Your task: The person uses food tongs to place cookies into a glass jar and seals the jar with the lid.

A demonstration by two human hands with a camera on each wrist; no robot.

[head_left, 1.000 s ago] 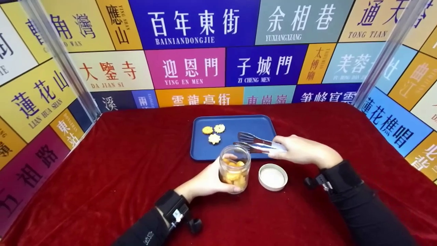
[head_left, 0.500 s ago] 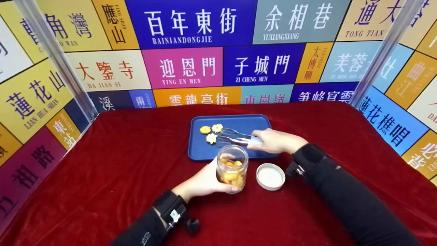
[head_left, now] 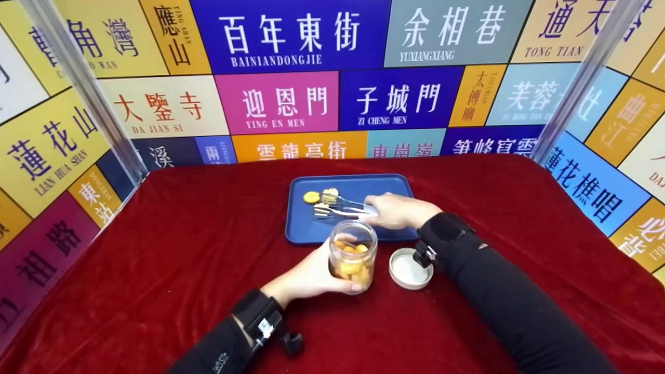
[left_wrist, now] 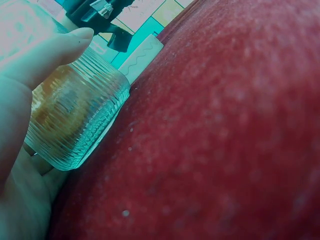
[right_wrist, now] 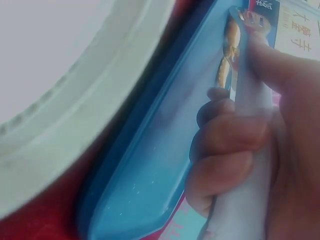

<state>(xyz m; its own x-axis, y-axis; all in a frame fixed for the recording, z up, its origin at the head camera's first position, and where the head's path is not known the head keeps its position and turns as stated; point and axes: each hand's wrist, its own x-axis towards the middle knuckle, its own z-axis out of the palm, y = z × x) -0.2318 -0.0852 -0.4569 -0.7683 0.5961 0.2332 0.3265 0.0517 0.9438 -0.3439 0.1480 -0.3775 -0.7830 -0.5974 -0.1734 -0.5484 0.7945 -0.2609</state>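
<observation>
My left hand [head_left: 309, 275] grips an uncapped glass jar [head_left: 354, 275] of small yellow cookies, upright on the cloth. Its ribbed side fills the upper left of the left wrist view, my thumb [left_wrist: 60, 50] along it. With my right hand [head_left: 397, 210] I hold metal tongs [head_left: 350, 206], fingers curled round the handle [right_wrist: 242, 200] in the right wrist view. The tongs' spread, slotted ends overlap two flower-shaped cookies on the blue tray [head_left: 371, 183], partly hiding them. A third, yellow cookie [head_left: 311, 197] lies just left of the tongs.
A round whitish lid [head_left: 407, 270] lies to the right of the jar, partly under my right wrist camera. Red velvet cloth [head_left: 208, 249] covers the table. Sign-printed panels [head_left: 280, 104] and clear corner posts stand behind and at the sides.
My right hand has carried the tongs left across the tray, from its right side to over the cookies. My left hand keeps the jar in place.
</observation>
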